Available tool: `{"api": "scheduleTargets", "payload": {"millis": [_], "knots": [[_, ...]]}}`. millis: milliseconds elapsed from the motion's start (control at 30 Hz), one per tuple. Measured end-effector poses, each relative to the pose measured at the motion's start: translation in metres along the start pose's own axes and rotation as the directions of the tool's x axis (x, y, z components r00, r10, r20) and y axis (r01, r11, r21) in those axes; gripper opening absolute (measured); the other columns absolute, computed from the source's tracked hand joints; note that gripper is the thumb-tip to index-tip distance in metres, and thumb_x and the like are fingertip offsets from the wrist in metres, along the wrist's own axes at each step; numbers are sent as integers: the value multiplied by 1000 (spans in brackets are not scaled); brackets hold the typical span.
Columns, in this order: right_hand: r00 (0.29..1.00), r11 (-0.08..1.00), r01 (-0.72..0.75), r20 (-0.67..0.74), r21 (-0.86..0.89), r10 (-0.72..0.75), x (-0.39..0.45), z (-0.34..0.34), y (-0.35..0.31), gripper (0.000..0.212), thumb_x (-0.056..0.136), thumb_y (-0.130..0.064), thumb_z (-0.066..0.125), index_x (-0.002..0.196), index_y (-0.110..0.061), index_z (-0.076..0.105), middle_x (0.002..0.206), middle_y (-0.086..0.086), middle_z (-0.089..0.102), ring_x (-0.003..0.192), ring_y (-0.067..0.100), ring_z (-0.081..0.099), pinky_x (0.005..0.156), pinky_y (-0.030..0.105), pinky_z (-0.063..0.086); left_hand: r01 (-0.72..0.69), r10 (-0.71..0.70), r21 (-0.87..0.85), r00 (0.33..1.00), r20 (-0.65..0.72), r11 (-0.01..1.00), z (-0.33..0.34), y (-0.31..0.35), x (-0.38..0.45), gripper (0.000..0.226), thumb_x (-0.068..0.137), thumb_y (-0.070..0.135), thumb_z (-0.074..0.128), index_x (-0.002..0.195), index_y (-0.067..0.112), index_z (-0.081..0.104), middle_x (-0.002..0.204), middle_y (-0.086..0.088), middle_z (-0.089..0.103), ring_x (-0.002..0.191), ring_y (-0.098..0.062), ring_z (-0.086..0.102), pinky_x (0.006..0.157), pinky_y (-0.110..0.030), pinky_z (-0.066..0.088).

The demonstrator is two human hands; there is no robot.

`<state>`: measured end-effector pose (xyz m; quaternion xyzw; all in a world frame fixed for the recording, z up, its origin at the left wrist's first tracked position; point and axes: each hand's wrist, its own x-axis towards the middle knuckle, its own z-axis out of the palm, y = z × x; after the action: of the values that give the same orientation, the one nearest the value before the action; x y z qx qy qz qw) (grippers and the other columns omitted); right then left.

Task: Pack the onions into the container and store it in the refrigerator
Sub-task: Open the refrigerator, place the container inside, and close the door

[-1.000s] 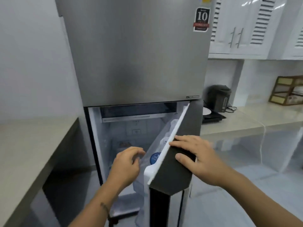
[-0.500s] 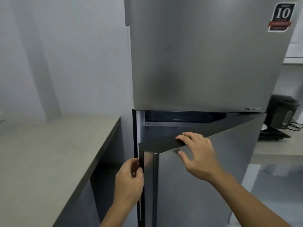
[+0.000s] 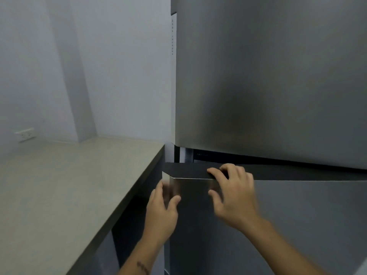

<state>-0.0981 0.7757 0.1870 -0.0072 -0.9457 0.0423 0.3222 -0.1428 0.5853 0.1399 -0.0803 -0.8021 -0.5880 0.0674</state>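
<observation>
A tall steel refrigerator [image 3: 278, 76] fills the right of the view. Its lower door [image 3: 297, 215] is almost shut, with only a narrow dark gap showing under the upper door. My right hand [image 3: 232, 195] lies flat on the lower door's top edge, fingers spread over the dark top strip. My left hand [image 3: 161, 207] is at the door's left corner, fingers apart and touching the edge. Neither hand holds anything. The container and the onions are out of sight.
A pale grey counter [image 3: 69, 185] runs along the left, right up against the refrigerator's side. A wall socket [image 3: 25, 134] sits on the wall at far left. The plain wall [image 3: 99, 66] stands behind the counter.
The lower door has swung from wide open to nearly shut under both hands. The fridge interior is no longer visible. The view has turned left toward the counter and wall.
</observation>
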Motion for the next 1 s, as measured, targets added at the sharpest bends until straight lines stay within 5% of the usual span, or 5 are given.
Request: {"api": "scheduleTargets", "payload": {"millis": [167,367,600,867,1000], "knots": [[991,995,97,90,-24,-94,24,32,20,77,70,-23,58,145,-17,40,143,9,45,134,30,38,111,46,32,48,-48,-8,999,-2,999,18,4,70,30,92,16,60,113,37,58,105,22,65,96,10,61,83,-11,49],[968,983,184,178,-17,-178,35,58,47,87,69,-17,53,152,-14,27,164,10,11,152,29,2,121,48,13,128,-129,73,992,7,989,45,16,126,33,87,20,60,117,32,59,113,8,69,106,-12,64,97,-36,50],[969,984,169,172,60,-177,36,70,46,92,64,-18,56,152,-14,28,164,14,10,151,34,0,120,51,10,107,-109,128,994,7,986,49,9,127,35,88,21,58,120,38,56,117,11,68,111,-11,62,102,-43,49],[898,899,187,302,395,-319,35,98,-7,79,84,-32,45,155,-26,11,165,-5,2,150,12,-10,121,35,-8,111,-115,291,993,-4,950,-3,-20,90,26,89,22,56,109,33,69,94,19,70,89,0,66,85,-22,53],[817,817,132,405,562,-411,37,116,-67,67,92,-43,41,153,-29,18,162,-10,13,149,9,6,122,35,3,207,-173,325,976,-130,923,-72,-45,49,23,90,20,56,102,33,70,90,15,71,82,1,66,76,-16,53]]}}
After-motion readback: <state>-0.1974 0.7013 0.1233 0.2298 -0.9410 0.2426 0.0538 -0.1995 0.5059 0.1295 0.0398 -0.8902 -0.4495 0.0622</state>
